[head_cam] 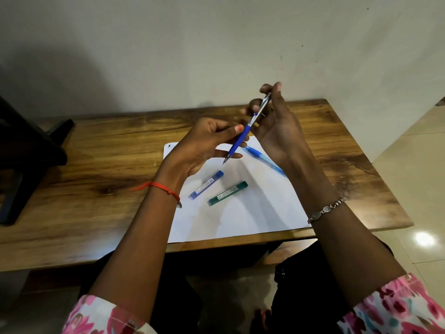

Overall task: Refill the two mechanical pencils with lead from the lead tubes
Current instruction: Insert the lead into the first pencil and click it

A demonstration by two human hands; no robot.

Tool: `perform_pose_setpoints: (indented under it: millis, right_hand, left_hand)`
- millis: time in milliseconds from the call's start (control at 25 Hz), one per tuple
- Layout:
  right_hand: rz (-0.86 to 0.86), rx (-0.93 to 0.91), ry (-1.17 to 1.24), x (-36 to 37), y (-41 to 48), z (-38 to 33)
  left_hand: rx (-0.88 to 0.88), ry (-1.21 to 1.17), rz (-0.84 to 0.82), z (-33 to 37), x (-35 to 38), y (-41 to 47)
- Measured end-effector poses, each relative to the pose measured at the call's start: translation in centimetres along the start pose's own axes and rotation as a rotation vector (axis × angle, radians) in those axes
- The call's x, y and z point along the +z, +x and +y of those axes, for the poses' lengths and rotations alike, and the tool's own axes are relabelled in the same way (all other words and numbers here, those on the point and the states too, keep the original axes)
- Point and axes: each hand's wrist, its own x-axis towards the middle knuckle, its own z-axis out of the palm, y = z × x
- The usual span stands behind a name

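A dark blue mechanical pencil [243, 136] is held above the table, tip pointing down and left. My left hand [204, 143] pinches its blue grip between thumb and fingers. My right hand [277, 124] holds its clear upper barrel, with thumb and forefinger at the cap end. A light blue mechanical pencil [262, 157] lies on the white paper [252, 208], partly hidden by my right wrist. A blue lead tube [206, 185] and a green lead tube [227, 193] lie side by side on the paper, both with caps on.
The paper lies on a wooden table [96, 165] that stands against a pale wall. A dark chair or stand [24, 153] is at the far left. The table's right edge drops to a tiled floor [421, 189].
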Motion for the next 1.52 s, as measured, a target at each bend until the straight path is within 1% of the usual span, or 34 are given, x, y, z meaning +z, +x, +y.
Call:
perform_pose_setpoints:
  millis: [80, 120, 240, 400, 480, 600, 1520]
  right_hand:
    - [0.038, -0.008, 0.229, -0.5, 0.3, -0.5]
    - [0.05, -0.009, 0.296, -0.9, 0.4, -0.8]
    - [0.069, 0.02, 0.354, -1.7, 0.2, -1.5]
    - [0.166, -0.008, 0.372, -1.8, -0.1, -2.1]
    - [0.205, -0.036, 0.38, -1.7, -0.2, -2.3]
    - [0.22, -0.052, 0.39, -1.8, -0.3, -2.6]
    - [0.196, -0.052, 0.329, -1.9, -0.4, -2.9]
  left_hand:
    - [-0.09, 0.034, -0.061, -0.4, -0.5, -0.1]
    - [-0.138, 0.071, -0.088, -0.6, -0.7, -0.2]
    - [-0.266, 0.191, -0.165, -0.8, -0.9, -0.4]
    - [-0.344, 0.234, -0.216, -0.5, -0.3, -0.5]
    - [-0.359, 0.213, -0.217, -0.4, -0.3, -0.5]
    - [-0.361, 0.189, -0.222, -0.5, -0.3, -0.6]
    - [-0.371, 0.158, -0.211, -0.6, 0.1, -0.4]
